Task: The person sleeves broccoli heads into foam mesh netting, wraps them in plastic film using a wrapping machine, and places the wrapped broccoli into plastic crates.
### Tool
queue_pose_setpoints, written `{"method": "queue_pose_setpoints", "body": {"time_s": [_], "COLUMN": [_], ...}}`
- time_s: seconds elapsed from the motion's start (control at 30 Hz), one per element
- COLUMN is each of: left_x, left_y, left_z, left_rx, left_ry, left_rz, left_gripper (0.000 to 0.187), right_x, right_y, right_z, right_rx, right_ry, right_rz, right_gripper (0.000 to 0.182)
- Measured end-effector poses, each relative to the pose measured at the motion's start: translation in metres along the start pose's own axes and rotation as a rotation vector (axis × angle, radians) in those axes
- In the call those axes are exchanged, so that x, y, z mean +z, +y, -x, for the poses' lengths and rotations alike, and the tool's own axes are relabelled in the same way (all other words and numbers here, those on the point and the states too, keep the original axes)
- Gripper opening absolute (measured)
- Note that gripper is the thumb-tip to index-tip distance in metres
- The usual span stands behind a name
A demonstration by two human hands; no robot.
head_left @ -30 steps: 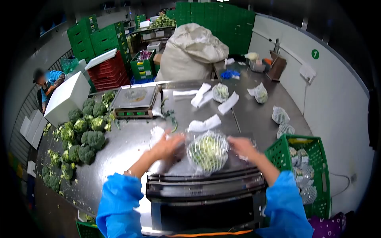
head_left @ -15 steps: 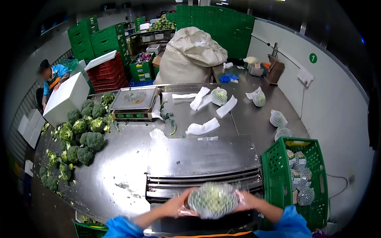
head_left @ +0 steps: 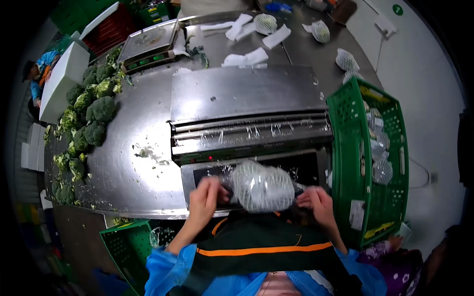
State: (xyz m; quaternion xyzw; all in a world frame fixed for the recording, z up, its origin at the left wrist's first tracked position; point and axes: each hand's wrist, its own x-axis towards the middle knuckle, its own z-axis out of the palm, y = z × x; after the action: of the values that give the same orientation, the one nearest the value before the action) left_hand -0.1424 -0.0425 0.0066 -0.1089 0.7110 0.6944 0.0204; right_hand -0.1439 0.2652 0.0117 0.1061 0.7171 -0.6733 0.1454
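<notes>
A metal table (head_left: 123,128) runs beside a pale wall (head_left: 424,74), with a person (head_left: 38,74) behind a white box (head_left: 64,83) at the far left. Broccoli heads (head_left: 100,109) are piled left of a dark-slotted machine (head_left: 247,138), below a scale (head_left: 148,42); a green crate (head_left: 346,148) holding netted produce (head_left: 381,170) closes off its right side. The netted bundle (head_left: 261,186) hangs over the machine's near edge, between the left hand (head_left: 204,200) and right hand (head_left: 320,206), both with curled fingers pinching clear film (head_left: 225,181) at its ends.
</notes>
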Motion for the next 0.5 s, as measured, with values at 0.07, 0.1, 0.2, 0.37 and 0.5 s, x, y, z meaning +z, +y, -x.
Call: {"method": "queue_pose_setpoints", "body": {"time_s": [0.07,0.1,0.2,0.37,0.5], "left_x": [0.009,0.006,-0.033,-0.041,0.022], "left_y": [0.011,0.007,-0.007,-0.078,-0.123], "left_z": [-0.026,-0.032,-0.014,0.075,0.064], "left_rx": [-0.133,-0.239,-0.437,-0.817,-0.32], "left_ry": [0.15,0.194,0.275,0.317,-0.065], "left_rz": [0.073,0.35,0.652,0.511,-0.232], "left_gripper": [0.023,0.023,0.023,0.02,0.022], "right_x": [0.018,0.022,-0.004,0.011,0.06], "right_y": [-0.014,-0.014,-0.016,0.133,0.159], "right_z": [-0.005,-0.007,0.005,0.037,0.016], "right_rx": [0.142,0.141,0.412,0.639,0.073], "right_ry": [0.103,0.131,0.114,0.325,0.079], "right_rz": [-0.4,-0.675,-0.998,-0.689,0.211], "right_gripper": [0.023,0.024,0.025,0.024,0.016]}}
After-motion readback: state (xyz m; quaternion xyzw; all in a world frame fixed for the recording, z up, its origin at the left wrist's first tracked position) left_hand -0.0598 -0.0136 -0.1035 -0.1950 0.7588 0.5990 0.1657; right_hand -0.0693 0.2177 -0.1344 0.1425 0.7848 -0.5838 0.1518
